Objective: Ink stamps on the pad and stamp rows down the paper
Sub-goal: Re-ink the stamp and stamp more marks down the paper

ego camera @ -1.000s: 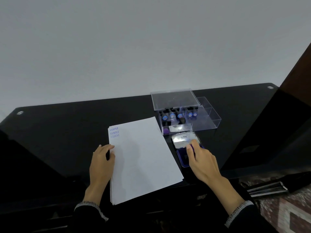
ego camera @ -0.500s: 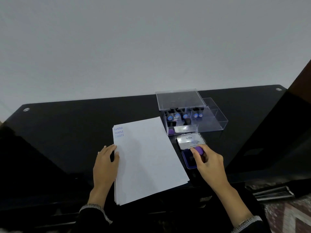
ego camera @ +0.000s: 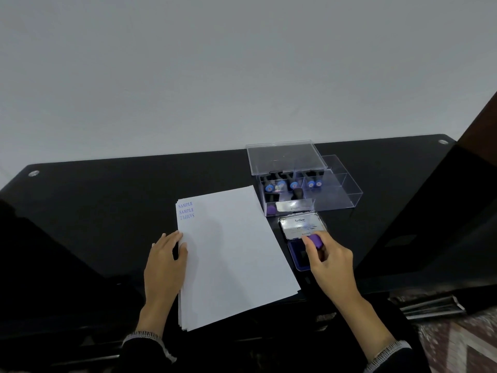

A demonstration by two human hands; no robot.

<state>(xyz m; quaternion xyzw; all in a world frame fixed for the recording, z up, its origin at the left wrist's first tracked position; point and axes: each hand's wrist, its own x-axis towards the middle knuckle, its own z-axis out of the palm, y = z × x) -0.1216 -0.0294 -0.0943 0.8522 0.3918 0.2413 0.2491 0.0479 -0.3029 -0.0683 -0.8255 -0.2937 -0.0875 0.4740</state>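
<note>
A stack of white paper lies on the black glass table, with three blue SAMPLE prints in its top left corner, the lowest one upside down. My left hand rests flat on the paper's left edge. My right hand pinches a purple stamp over the dark blue ink pad, whose lid stands open behind it.
A clear plastic box with several blue-capped stamps stands behind the pad, its clear lid propped on its back. A dark panel rises at the right. A patterned floor shows at the lower right.
My right hand has lifted its fingers so the purple stamp now shows above the pad. My left hand stays on the paper. The camera view shifted slightly.
</note>
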